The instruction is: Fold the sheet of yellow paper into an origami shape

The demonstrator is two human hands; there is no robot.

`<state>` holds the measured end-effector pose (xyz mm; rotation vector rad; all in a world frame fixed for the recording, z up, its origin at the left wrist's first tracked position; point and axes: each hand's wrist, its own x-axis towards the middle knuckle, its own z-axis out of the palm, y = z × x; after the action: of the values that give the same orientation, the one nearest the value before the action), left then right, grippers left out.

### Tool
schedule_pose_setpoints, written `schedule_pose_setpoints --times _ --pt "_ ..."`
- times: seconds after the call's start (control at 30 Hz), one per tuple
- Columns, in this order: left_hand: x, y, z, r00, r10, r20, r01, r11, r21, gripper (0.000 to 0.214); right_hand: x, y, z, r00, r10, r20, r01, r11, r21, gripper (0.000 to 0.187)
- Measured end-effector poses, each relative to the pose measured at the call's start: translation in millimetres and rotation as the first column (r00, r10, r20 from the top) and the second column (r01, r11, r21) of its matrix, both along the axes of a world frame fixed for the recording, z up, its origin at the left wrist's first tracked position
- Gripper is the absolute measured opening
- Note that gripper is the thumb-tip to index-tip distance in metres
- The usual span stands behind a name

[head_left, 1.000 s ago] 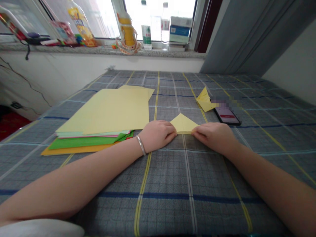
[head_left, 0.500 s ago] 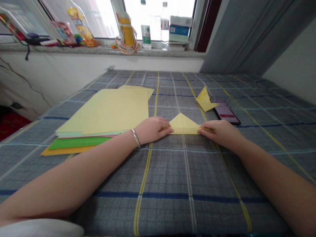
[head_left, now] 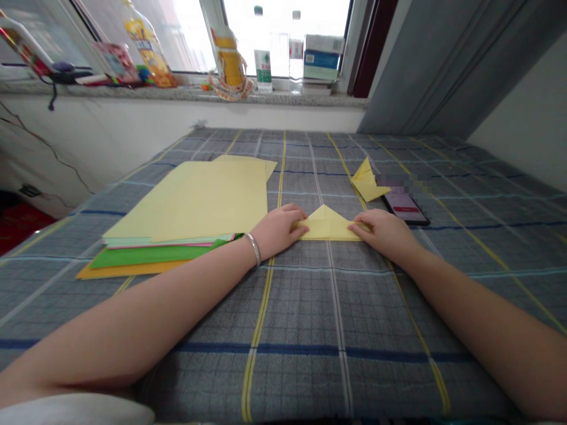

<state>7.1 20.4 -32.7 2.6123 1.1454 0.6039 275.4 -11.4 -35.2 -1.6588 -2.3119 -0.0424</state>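
A folded sheet of yellow paper (head_left: 325, 227) lies on the checked cloth, with a triangular peak pointing away from me and a flat band along its near side. My left hand (head_left: 283, 227), a silver bangle at its wrist, pinches the band's left end between thumb and fingers. The right end is pinched by my right hand (head_left: 376, 229). Part of each end is hidden under the fingers. Beyond my right hand stands a folded yellow paper shape (head_left: 368, 184), its corner over the edge of a phone (head_left: 405, 206).
A stack of coloured paper (head_left: 208, 195), yellow on top with green and orange below, lies beside my left hand. The checked cloth (head_left: 301, 319) covers the surface. Bottles, a box (head_left: 322, 59) and packets line the windowsill (head_left: 274, 99) behind.
The near band of the folded paper now stands taller and covers more of the triangle's base. Both hands have shifted slightly, the right one inward. The stack and phone lie as before.
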Motion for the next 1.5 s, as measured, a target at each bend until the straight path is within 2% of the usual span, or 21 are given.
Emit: schedule_pose_setpoints --times 0.27,0.43,0.6,0.77,0.93,1.07,1.17,1.5 --pt "4 -4 -0.5 0.996 0.020 -0.090 -0.012 0.996 0.091 0.017 -4 -1 0.2 0.999 -0.012 0.038 0.010 0.999 0.050 0.026" --pt "2 -10 3.7 0.987 -0.011 -0.162 0.040 0.983 0.177 0.030 0 -6 7.4 0.995 0.076 0.070 -0.085 0.987 0.138 0.030" --pt "3 -11 5.5 0.984 -0.010 -0.178 0.044 0.982 0.186 0.027 -15 -16 13.6 0.974 0.189 0.124 -0.218 0.933 0.287 0.029" --pt "4 -10 5.0 0.984 -0.026 -0.177 0.058 0.983 0.175 0.026 -34 -16 6.9 0.967 0.254 0.037 -0.254 0.925 0.281 0.035" --pt "4 -9 3.4 0.986 -0.034 -0.162 0.056 0.990 0.132 0.024 -31 -2 -1.5 0.944 0.329 0.003 -0.320 0.916 0.243 0.018" --pt "4 -5 -0.5 0.993 0.017 -0.121 -0.005 0.996 0.094 0.020 -28 10 -5.6 0.926 0.377 0.001 -0.372 0.914 0.163 0.021" --pt "4 -2 -3.0 0.996 0.036 -0.086 -0.031 0.997 0.064 0.017 -28 16 -7.2 0.932 0.362 -0.003 -0.358 0.923 0.141 0.023" --pt "4 2 -4.8 0.997 0.004 -0.072 0.002 0.997 0.080 0.013 -32 17 -9.9 0.976 0.219 -0.002 -0.218 0.971 0.094 0.019"
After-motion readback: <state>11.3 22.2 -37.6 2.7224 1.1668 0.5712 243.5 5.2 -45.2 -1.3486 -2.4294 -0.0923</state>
